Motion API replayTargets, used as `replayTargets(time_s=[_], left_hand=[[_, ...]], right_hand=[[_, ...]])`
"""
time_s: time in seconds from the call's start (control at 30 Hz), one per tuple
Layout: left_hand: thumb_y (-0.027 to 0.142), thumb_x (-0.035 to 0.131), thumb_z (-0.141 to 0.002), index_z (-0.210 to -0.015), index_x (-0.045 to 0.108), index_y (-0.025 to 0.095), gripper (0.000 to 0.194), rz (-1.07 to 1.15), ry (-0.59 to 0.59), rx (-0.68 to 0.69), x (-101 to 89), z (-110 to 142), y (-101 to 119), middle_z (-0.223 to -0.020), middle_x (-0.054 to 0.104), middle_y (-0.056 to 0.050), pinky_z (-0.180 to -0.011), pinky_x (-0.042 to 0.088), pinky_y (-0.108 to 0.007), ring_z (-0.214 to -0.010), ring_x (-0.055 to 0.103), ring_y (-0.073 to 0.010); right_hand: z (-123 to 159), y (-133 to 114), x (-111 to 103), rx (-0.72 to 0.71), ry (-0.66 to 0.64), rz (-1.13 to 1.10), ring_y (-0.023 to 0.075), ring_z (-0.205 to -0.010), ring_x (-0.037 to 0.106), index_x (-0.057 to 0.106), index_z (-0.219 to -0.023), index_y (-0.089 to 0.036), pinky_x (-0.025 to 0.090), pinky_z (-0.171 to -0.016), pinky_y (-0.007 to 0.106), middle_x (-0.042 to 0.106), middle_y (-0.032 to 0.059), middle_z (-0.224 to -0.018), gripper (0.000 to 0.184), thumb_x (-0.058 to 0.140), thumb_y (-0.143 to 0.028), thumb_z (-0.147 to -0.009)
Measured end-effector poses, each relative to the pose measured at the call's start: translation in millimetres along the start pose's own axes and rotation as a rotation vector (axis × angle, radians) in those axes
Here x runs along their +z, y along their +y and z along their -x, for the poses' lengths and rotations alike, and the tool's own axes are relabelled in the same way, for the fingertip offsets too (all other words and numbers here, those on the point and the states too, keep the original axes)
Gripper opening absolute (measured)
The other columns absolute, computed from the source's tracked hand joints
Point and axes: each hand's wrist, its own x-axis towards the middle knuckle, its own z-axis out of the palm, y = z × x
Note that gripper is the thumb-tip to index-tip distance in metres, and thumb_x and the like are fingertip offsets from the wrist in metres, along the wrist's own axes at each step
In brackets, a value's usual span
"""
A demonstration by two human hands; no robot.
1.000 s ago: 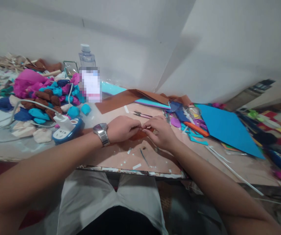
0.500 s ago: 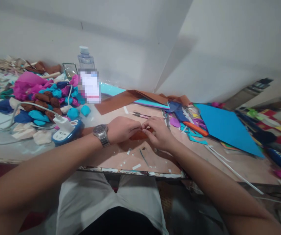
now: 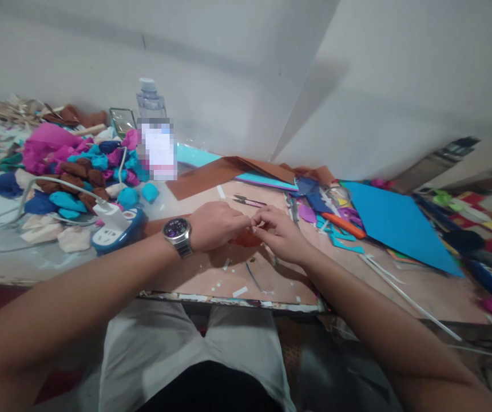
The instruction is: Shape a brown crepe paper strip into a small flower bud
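Note:
Close together over the worktop, my two hands work on an orange-brown piece of paper [image 3: 248,238]. My left hand [image 3: 217,224], with a watch [image 3: 177,229] on its wrist, is closed, its fingertips mostly hidden behind the back of the hand. The thumb and index finger of my right hand [image 3: 281,233] are pinched at the paper's upper edge, touching my left fingers. Most of the paper is covered by the hands. Just beyond them lies a pen [image 3: 249,201].
A power strip [image 3: 117,232] with a plugged-in charger stands left, by a heap of coloured paper wads [image 3: 70,197]. A phone [image 3: 159,151] leans on a bottle [image 3: 150,103]. Brown paper strips [image 3: 211,174] lie behind; an orange cutter [image 3: 344,225] and blue sheet [image 3: 400,223] lie right.
My left wrist has turned slightly, and the watch face now shows lit. Both hands have shifted a little, still together at the orange-brown paper.

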Motion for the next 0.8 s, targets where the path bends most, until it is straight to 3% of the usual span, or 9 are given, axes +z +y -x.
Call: replayTargets(time_s=[0.17,0.5,0.8], left_hand=[[0.024,0.055,-0.1,-0.1,0.071,0.022,0.016,0.021,0.02,-0.004,1.0,0.1,2.0,-0.082,0.073,-0.002,-0.066,0.035,-0.032,-0.076,0.066,-0.0184],[0.028,0.056,-0.1,-0.09,0.068,0.02,0.018,0.028,0.058,-0.039,0.4,0.8,-3.2,-0.083,0.073,-0.003,-0.066,0.035,-0.033,-0.076,0.065,-0.0191],[0.035,0.047,-0.105,-0.088,0.071,0.021,0.032,0.195,-0.002,-0.226,-1.1,-1.7,1.6,-0.082,0.074,-0.002,-0.064,0.034,-0.031,-0.075,0.064,-0.0176]], right_hand=[[0.3,-3.0,-0.3,0.023,-0.095,-0.003,0.0229,-0.097,0.057,0.061,-0.084,-0.02,0.043,-0.09,0.04,0.064,0.0063,-0.095,0.016,0.051,-0.024,-0.096],[-0.2,0.3,3.4,-0.083,0.073,0.055,0.0241,-0.098,0.06,0.066,-0.085,-0.023,0.044,-0.093,0.044,0.069,0.0054,-0.089,0.013,0.057,-0.025,-0.095],[-1.4,3.6,6.0,-0.101,0.124,0.114,0.0234,-0.094,0.063,0.067,-0.087,-0.023,0.043,-0.093,0.044,0.072,0.0044,-0.089,0.009,0.061,-0.028,-0.093]])
